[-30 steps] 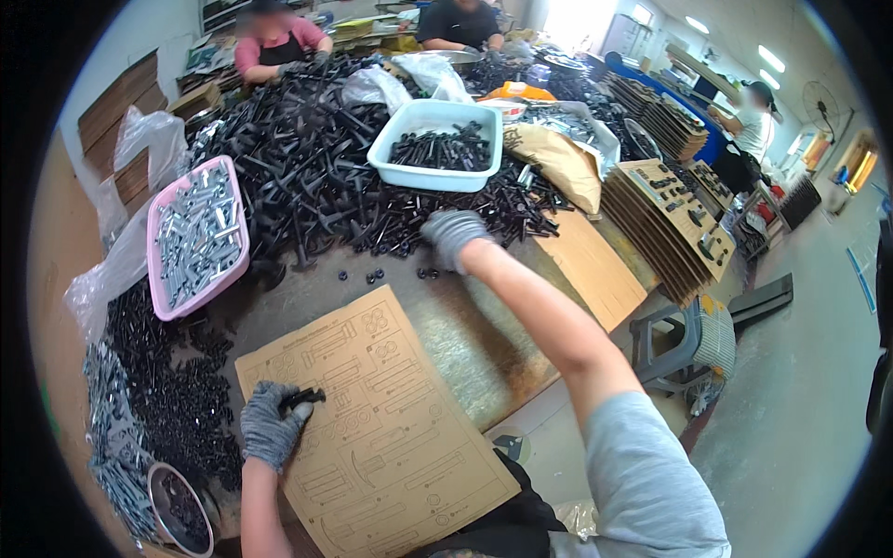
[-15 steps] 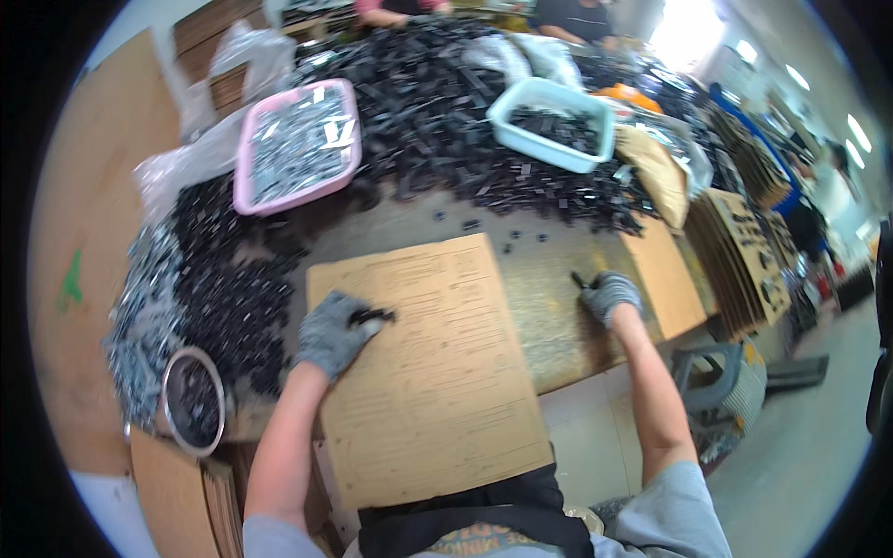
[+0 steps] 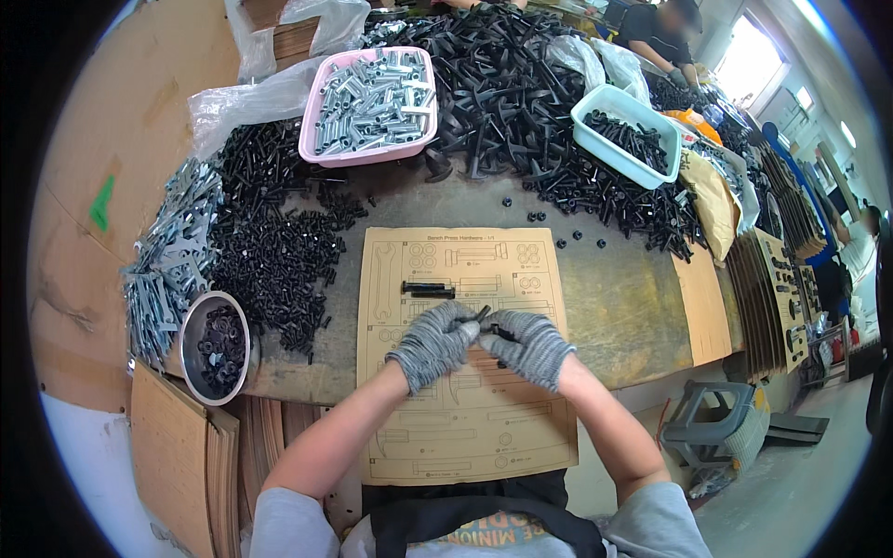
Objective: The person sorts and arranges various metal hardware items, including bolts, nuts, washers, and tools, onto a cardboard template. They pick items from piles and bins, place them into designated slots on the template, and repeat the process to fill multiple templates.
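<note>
A brown cardboard sheet [image 3: 465, 441] printed with hardware outlines lies in front of me, its near edge reaching my lap. Both hands wear grey knit gloves and meet over the middle of it. My left hand [image 3: 433, 346] pinches a short black bolt [image 3: 483, 313] whose end pokes up past the fingertips. Close against it, my right hand [image 3: 530, 350] has its fingers closed around another dark bolt [image 3: 500, 331], mostly hidden by the glove. Two longer black bolts [image 3: 428, 289] rest side by side on the sheet, just beyond my left hand.
Silver tubes fill a pink basin [image 3: 310, 154]; a pale blue basin [image 3: 584, 136] holds black bolts. Heaps of black bolts [image 3: 270, 251] and flat silver wrenches [image 3: 172, 265] cover the left side. A steel bowl [image 3: 190, 363], loose nuts [image 3: 577, 235] and stacked cardboard [image 3: 744, 279] surround the bench.
My right hand has come in from the table at the right to meet my left over the sheet. Two bolts now lie on the sheet where my left hand was. The view has shifted.
</note>
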### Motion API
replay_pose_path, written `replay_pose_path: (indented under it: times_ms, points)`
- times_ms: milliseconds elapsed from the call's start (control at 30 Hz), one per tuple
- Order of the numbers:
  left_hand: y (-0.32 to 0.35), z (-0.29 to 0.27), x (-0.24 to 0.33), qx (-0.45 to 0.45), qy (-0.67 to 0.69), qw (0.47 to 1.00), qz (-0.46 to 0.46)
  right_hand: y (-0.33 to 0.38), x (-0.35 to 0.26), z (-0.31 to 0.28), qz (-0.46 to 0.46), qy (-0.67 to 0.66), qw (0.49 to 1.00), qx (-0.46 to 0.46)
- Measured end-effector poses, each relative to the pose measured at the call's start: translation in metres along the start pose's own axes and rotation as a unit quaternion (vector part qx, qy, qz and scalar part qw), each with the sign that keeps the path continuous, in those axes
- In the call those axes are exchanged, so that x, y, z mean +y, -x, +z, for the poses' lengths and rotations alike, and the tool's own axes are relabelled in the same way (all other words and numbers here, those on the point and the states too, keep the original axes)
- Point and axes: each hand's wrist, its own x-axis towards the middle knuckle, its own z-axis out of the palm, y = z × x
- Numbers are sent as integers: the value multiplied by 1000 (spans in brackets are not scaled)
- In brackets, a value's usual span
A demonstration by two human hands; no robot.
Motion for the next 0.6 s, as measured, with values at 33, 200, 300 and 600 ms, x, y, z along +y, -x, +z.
replay_pose_path:
  times_ms: [33,200,300,600]
  points:
    - [-1,-2,-1,-5,0,1000,-18,3,3,-5,-36,55,998,14]
    - [-1,9,-4,100,-364,893,245,-15,-3,-25,-112,328,936,66]
    - [9,4,-2,158,-356,898,205,-15,2,-25,-143,360,921,33]
    - [4,-9,2,126,-364,904,185,-6,15,-7,-171,323,930,42]
